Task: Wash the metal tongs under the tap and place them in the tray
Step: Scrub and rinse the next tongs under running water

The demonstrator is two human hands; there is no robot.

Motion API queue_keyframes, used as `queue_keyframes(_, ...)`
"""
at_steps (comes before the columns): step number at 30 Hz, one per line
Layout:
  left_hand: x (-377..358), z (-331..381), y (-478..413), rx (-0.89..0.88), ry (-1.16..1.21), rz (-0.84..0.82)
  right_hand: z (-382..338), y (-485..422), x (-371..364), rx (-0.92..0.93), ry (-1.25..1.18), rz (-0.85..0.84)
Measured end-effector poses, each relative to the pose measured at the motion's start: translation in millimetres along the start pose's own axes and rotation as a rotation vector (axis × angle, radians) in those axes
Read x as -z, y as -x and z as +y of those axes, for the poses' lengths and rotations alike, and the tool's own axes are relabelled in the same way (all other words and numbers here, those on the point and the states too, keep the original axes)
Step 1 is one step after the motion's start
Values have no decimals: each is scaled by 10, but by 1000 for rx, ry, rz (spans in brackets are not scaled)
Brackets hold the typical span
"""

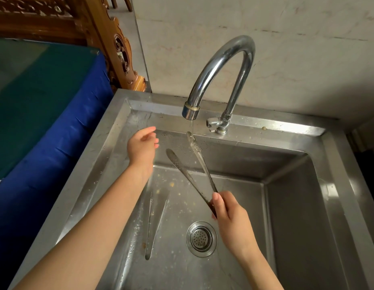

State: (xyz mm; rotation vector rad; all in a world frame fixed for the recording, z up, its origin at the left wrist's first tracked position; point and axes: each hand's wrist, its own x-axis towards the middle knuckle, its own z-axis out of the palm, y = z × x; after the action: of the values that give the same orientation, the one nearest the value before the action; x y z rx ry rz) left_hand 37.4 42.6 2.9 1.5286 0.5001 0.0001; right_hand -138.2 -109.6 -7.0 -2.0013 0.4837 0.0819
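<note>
Stainless steel is filling most of the head view: a deep sink is sitting against a pale, scuffed wall, with a blue cloth draping the surface at its nine o'clock and carved wooden furniture standing at eleven. At twelve o'clock on the rim, a curved chrome tap is letting a thin stream of water fall. The right hand is gripping the metal tongs by their joined end, fingers wrapping round it, and is holding them above the basin with the two arms splaying toward twelve; the stream is landing on the tip of the right arm. The left hand is hovering at ten o'clock, fingers loosely relaxed and holding nothing, apart from the tongs. A second pair of tongs is lying on the speckled basin floor, at nine o'clock from the drain strainer.
</note>
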Motion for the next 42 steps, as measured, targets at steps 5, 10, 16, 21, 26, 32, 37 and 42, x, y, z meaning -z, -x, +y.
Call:
queue_keyframes(5, -114, 6, 339, 127, -70, -365, 38, 49, -21, 120, 211, 64)
queue_keyframes(10, -216, -55, 449, 351, 142, -612, 34, 83, -64, 140, 370, 80)
queue_keyframes(16, -280, -131, 529, 400, 242, -551, 43, 118, -16, 107, 408, 98)
queue_keyframes(21, -297, -171, 552, 434, 293, -524, 60, 173, 80, 101, 448, 83)
queue_keyframes(26, -329, -217, 513, 458, 312, -432, 51, 226, 118, 76, 467, 54)
queue_keyframes(32, -410, -224, 341, 416, 129, -268, 57, 240, 177, 52, 486, 39)
queue_keyframes(37, -392, -183, 220, 460, 241, -256, 53, 256, 235, 56, 424, 58)
queue_keyframes(42, -361, -226, 303, 495, 269, -529, 37, 229, 227, 48, 398, 60)
